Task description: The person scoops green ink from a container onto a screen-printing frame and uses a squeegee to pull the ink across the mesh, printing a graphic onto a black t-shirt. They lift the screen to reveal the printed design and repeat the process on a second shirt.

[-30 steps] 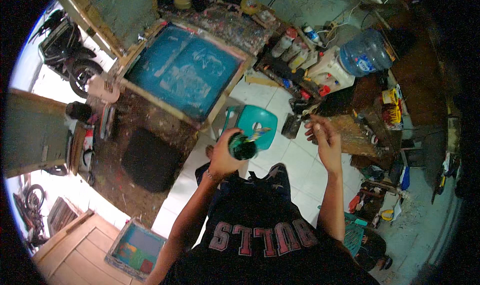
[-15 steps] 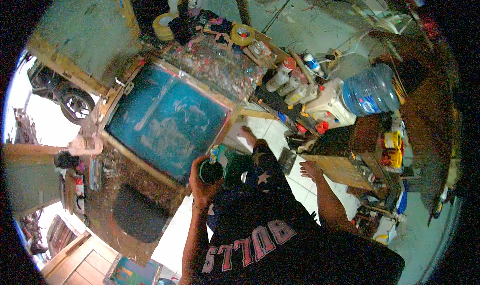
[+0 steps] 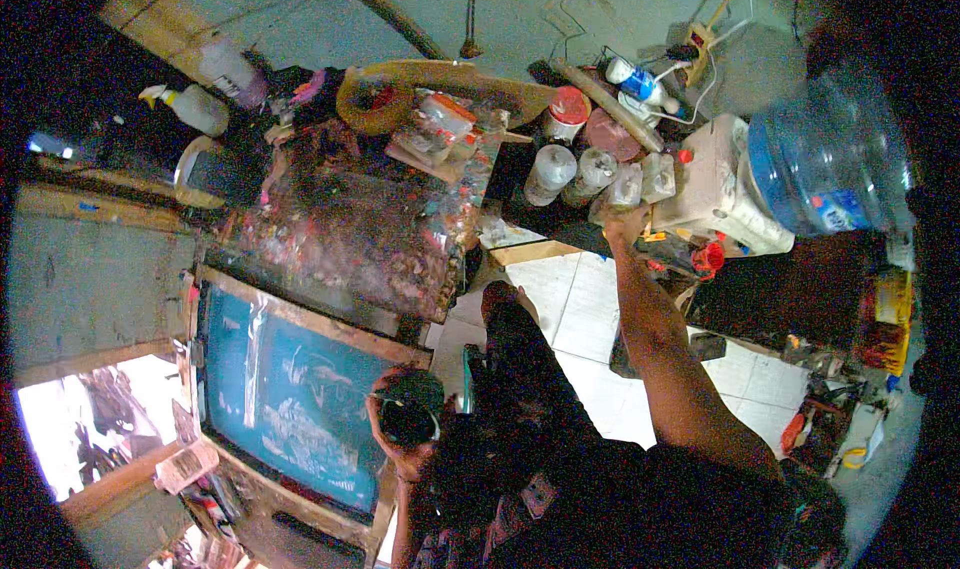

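Observation:
My left hand (image 3: 398,454) is closed around a dark round cup (image 3: 408,421), held beside the near right corner of a blue framed screen (image 3: 290,399) with pale smears. What fills the cup is too dark to make out. My right arm stretches forward to a crowded shelf, where my right hand (image 3: 625,226) has its fingers round the lower part of a clear plastic bottle (image 3: 626,185). More clear bottles (image 3: 550,175) stand close to it on the left, next to a red-lidded jar (image 3: 568,109).
A whitish jerrycan (image 3: 705,189) and a big blue water bottle (image 3: 825,159) stand right of my right hand. Beyond the screen is a paint-stained table (image 3: 350,239) with a roll of tape (image 3: 375,99) and a spray bottle (image 3: 195,109). White floor tiles (image 3: 575,304) lie below.
My right hand has moved from over the floor forward to the bottles on the shelf. My left hand still holds the cup. The view has shifted toward the shelf.

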Available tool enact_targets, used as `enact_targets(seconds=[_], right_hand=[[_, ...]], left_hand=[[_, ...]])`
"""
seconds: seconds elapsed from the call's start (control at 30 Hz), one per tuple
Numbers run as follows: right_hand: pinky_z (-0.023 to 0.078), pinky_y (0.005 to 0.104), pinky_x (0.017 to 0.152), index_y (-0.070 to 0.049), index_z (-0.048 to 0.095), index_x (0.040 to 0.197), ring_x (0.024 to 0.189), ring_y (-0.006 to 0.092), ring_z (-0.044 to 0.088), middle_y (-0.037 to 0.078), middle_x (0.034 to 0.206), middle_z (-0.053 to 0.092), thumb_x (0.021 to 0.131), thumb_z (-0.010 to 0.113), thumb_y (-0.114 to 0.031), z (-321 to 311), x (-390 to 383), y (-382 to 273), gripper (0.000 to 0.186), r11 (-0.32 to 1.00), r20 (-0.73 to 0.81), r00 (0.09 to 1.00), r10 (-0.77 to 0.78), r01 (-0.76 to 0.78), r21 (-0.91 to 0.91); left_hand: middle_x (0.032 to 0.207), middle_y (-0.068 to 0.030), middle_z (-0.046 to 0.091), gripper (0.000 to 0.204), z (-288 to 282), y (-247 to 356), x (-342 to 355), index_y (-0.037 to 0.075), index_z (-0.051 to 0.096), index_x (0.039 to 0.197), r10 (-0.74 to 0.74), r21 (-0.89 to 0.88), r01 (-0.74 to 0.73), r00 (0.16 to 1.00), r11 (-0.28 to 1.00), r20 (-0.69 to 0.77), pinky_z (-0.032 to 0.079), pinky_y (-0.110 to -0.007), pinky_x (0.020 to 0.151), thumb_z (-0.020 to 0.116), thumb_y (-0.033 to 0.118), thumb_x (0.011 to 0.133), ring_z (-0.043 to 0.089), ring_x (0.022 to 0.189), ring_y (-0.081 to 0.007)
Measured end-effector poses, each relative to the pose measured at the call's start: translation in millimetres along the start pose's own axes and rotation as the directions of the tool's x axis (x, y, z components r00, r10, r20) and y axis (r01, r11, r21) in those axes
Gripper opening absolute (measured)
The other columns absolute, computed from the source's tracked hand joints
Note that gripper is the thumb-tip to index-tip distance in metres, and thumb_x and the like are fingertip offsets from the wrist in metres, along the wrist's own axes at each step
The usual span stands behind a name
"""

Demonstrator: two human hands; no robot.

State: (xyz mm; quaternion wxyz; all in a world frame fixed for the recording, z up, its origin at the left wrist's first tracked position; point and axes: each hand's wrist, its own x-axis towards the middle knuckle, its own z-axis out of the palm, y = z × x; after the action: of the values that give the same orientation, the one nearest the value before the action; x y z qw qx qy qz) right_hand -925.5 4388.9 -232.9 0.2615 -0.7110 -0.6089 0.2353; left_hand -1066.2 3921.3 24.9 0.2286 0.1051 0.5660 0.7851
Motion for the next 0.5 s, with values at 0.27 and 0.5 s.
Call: enact_targets(seconds=[0.27,0.5], right_hand=[[0.051,0.0409,0.083,0.006,0.054,0.112,0.09,0.0293,0.064,0.016,0.099,0.064,0.062,0.089,-0.018,-21.7,-13.1,-20.6,0.065,0.848,-0.466,0.847,-0.254,0.427,0.314],[0.05,0.0378,0.092,0.005,0.05,0.126,0.103,0.0251,0.061,0.015,0.116,0.063,0.076,0.083,-0.014,-178.1,-73.2,-25.7,0.063,0.721,-0.198,0.948,-0.248,0.317,0.617]], left_hand=[[0.12,-0.0132,0.06,0.08,28.4,-35.8,-18.3,0.001,0.048,0.131,0.035,0.477,-0.148,0.971,0.867,0.237,0.049,-0.038,0.098,0.091,0.014,0.064,0.061,0.111,-0.0245],[0.121,-0.0139,0.059,0.083,37.9,-76.0,-28.6,0.002,0.047,0.131,-0.011,0.394,-0.109,0.957,0.913,0.291,0.047,-0.038,0.099,0.089,0.017,0.061,0.058,0.112,-0.0237]])
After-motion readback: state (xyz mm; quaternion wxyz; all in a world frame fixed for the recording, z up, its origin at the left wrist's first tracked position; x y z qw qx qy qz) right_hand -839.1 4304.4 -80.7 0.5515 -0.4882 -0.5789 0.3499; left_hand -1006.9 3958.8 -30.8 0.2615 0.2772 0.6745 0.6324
